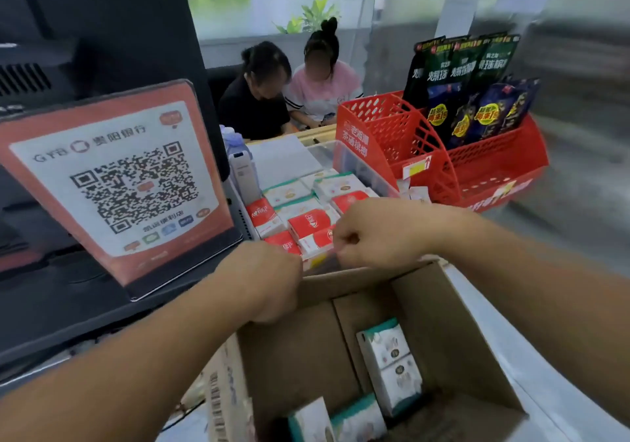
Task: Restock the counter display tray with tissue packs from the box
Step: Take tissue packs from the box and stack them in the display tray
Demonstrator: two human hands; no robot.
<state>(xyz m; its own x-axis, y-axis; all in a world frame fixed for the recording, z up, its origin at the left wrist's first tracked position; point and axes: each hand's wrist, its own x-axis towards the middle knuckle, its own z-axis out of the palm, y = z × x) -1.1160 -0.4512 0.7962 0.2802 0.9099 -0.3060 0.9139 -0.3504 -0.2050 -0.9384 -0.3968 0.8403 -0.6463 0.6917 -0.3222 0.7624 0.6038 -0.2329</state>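
Observation:
A clear display tray (363,170) on the counter holds several tissue packs, white-and-green ones (335,186) at the back and red-and-white ones (308,223) at the front. My right hand (373,233) is at the tray's front right, its curled fingers pinching the edge of the nearest red tissue pack (317,242). My left hand (269,281) is curled at the tray's front left corner, back toward me, so its fingertips are hidden. Below both hands stands the open cardboard box (443,319), with a few white-and-teal tissue packs (388,363) inside.
A QR-code payment sign (116,182) and a black monitor (102,32) stand to the left. A red plastic rack (402,134) with dark snack bags (467,80) sits to the right of the tray. Two people (289,90) sit behind the counter.

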